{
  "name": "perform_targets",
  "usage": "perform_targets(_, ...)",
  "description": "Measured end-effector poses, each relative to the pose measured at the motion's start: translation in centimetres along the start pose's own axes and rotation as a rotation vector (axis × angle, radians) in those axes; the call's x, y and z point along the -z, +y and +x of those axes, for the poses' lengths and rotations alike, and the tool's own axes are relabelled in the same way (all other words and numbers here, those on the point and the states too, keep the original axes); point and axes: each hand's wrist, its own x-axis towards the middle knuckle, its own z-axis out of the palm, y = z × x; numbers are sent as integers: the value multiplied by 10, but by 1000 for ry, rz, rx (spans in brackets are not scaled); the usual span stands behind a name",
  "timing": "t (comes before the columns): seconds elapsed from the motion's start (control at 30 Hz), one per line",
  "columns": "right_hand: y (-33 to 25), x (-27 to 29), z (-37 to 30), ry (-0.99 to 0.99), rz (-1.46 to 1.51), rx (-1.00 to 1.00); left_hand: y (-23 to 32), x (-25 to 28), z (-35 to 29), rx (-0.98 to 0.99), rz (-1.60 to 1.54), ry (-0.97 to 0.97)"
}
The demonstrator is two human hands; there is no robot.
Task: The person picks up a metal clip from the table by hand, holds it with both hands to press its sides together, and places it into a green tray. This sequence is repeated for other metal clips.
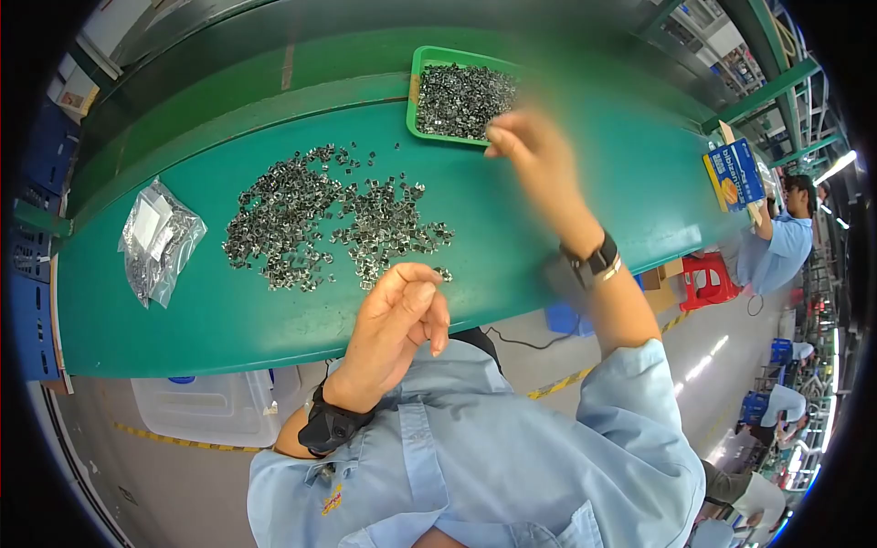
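Note:
Small black-and-silver metal parts (283, 219) lie in a loose pile on the green bench, with a second cluster (388, 219) just to its right. My left hand (393, 320) is over the bench's near edge, below that cluster. Its fingers curl in and the thumb presses near the index finger; anything inside is hidden. My right hand (534, 151) reaches to the near right corner of a green tray (413, 100) heaped with the same kind of parts. Thumb and fingertips come together there, partly blurred, and what they hold cannot be made out.
A clear plastic bag (164, 242) of parts with white slips lies at the left. A blue box (734, 173) stands at the bench's right end, near a co-worker (781, 233). Below are a translucent bin (206, 411) and a red stool (708, 281).

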Motion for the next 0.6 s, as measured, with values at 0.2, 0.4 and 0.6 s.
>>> perform_targets(0.2, 6, -4, 0, 52, -392, 150, 3, 7, -2, 17, -35, -58)
perform_targets(0.4, -16, -27, -54, -210, -562, 197, 2, 11, -1, 42, -49, -131)
perform_targets(0.6, -16, -37, -64, -182, -631, 265, 1, 10, -1, 36, -40, -120)
